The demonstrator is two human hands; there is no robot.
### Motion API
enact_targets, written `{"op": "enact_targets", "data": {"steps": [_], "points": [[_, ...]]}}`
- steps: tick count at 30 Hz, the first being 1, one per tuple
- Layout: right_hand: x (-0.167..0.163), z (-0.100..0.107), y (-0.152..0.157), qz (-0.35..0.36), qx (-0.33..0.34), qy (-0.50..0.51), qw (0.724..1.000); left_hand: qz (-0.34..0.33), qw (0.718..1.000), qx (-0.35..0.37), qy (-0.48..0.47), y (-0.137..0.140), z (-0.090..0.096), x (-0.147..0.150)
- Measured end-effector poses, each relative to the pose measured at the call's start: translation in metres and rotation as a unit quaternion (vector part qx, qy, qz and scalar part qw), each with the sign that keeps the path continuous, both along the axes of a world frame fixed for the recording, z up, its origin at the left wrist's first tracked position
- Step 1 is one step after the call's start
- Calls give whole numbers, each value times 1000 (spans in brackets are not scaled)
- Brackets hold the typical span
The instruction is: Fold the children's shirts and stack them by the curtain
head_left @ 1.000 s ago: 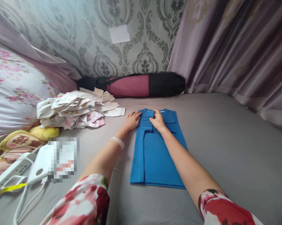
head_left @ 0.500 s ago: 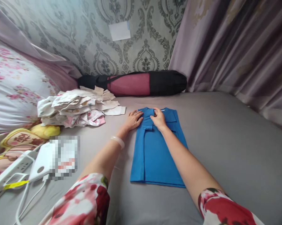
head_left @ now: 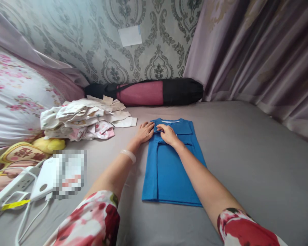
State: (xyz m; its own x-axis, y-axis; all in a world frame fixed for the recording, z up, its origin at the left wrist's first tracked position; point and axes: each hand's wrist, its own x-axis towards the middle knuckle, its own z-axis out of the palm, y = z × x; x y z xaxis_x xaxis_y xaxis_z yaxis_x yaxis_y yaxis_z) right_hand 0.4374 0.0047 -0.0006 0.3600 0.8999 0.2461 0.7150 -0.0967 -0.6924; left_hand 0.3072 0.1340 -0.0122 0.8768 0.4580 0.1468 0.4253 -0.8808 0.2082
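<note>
A blue T-shirt lies on the grey bedsheet, its sides folded inward and its collar at the far end. White neck tape shows along the collar. My left hand rests flat at the shirt's upper left edge, fingers stretched out. Near the upper left of the shirt, my right hand pinches a bit of the folded sleeve fabric between thumb and fingers. Part of that sleeve is hidden under the right hand.
Left of the shirt sits a pile of pale baby clothes. A black and pink rolled bag lies along the wall. Nearer on the left are a power strip, a white power bank with cables, and a yellow plush.
My right hand has shifted slightly left and nearer to me with the sleeve fabric. The sleeve flap that stood across the collar has turned down, uncovering the neck tape. My left hand stays put.
</note>
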Motion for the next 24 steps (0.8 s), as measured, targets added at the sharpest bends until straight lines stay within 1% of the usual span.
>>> {"op": "enact_targets", "data": {"steps": [5,9,11,14,19,21,24], "points": [[-4,7,-6,20,-53,-89,994,3,1000,-17,2,0,2,0],[-9,16,-12,23,-81,-124,989,5,1000,-26,-6,0,2,0],[-12,20,-14,19,-87,-130,988,2,1000,-28,-13,1,1,1],[-12,27,-15,35,-106,-113,987,6,999,-34,-31,3,-2,1],[-3,42,-11,49,-138,-83,986,6,995,-55,-88,7,-5,2],[-1,46,-5,41,-145,-89,985,-2,992,-57,-109,8,-6,2],[-6,48,8,-13,-135,-115,984,2,990,-55,-129,11,-7,2]]}}
